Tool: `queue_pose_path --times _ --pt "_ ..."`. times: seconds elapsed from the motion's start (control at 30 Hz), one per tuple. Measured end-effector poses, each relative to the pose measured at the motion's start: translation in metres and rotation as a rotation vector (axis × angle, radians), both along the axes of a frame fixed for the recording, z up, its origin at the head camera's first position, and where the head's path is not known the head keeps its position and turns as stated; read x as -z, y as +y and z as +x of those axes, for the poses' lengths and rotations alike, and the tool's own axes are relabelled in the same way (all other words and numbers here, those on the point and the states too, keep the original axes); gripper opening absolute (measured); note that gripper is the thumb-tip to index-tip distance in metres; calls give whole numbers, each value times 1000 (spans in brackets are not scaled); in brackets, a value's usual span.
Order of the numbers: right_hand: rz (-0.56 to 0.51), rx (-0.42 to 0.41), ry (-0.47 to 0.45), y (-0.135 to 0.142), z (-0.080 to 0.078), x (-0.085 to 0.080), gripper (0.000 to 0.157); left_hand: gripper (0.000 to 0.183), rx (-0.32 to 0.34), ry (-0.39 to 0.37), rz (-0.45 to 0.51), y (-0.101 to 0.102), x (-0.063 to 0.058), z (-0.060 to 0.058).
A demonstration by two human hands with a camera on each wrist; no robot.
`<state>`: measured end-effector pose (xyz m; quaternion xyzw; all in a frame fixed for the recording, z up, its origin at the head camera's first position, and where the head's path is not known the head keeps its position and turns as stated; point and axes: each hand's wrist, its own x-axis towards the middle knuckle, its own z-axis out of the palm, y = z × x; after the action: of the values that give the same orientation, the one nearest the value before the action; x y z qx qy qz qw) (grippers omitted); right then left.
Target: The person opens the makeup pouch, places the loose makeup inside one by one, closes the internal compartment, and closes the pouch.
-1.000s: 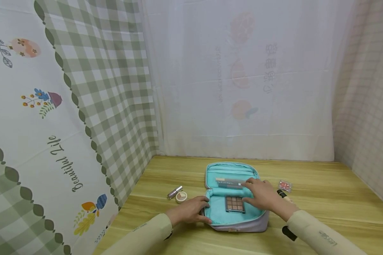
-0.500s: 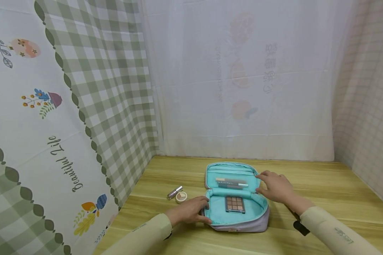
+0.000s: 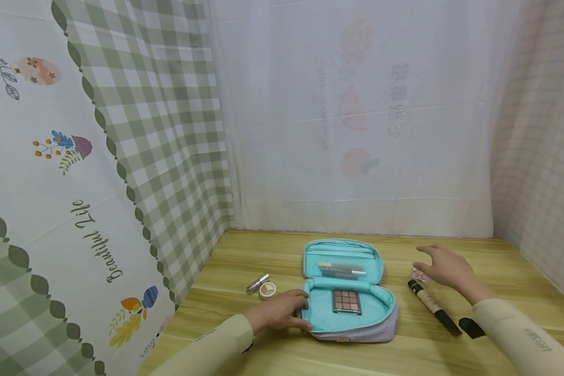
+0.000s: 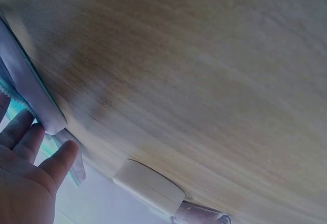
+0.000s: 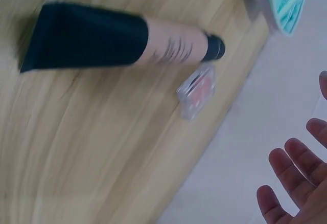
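A lavender makeup bag (image 3: 376,329) with a turquoise lining lies unzipped, its lid folded back. My left hand (image 3: 278,310) rests against its left side, fingertips right at the rim; in the left wrist view these fingers (image 4: 60,158) look loosely extended. Inside the bag lies an eyeshadow palette (image 3: 346,301), and the mesh of the lid holds slim tubes (image 3: 342,271). My right hand (image 3: 446,269) is spread and holds nothing, just over a small clear case with pink-red contents (image 3: 419,276), partly hidden by the hand. Nearby lies a beige squeeze tube with black ends (image 3: 433,307).
Left of the bag, a round three-colour compact (image 3: 267,290) and a shiny lip gloss tube (image 3: 257,283) lie on the wood-grain table (image 3: 244,250). A white cloth (image 3: 282,156) hangs behind the table, with a green checked cloth (image 3: 169,130) on the left.
My right hand has left the lid and slim tubes, moving right past the bag's right edge to above the small clear case. The squeeze tube has come into view. My left hand stays put.
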<state>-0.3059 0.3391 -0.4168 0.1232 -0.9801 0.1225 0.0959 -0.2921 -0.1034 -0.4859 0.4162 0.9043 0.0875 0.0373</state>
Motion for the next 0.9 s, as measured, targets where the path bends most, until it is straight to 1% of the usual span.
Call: queue_pose_path --times 0.1,0.27,0.43,0.53,0.7,0.9 --pt "-24 21 -38 16 0 0 58 53 2 5 -1 0 0 0" --pt "-33 42 -81 36 0 3 61 52 17 28 -8 -1 1 -1" --pt "-42 32 -94 49 0 8 61 51 28 45 -7 0 1 -1" --pt "-48 26 -107 55 0 12 61 50 26 44 -7 0 1 -1" --pt "-68 48 -133 61 -3 19 64 50 25 44 -5 0 3 -2" --pt "-88 20 -171 58 -10 31 66 52 30 45 -16 0 4 -4"
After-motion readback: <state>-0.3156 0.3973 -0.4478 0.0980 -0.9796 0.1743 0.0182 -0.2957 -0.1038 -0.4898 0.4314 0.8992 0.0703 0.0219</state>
